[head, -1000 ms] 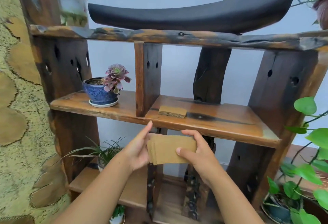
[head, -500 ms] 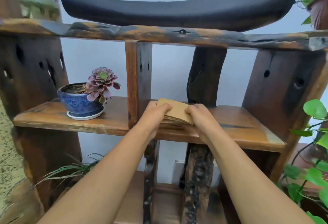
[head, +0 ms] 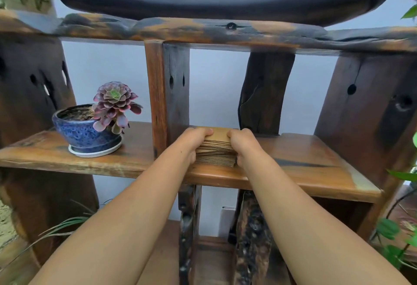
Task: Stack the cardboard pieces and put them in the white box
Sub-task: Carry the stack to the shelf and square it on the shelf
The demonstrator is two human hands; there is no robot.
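No text, label, brand, number or sign can be read anywhere in the head view.

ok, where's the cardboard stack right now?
Head view, centre: the cardboard stack sits on the middle wooden shelf, just right of the upright post, pressed between the left hand and the right hand.
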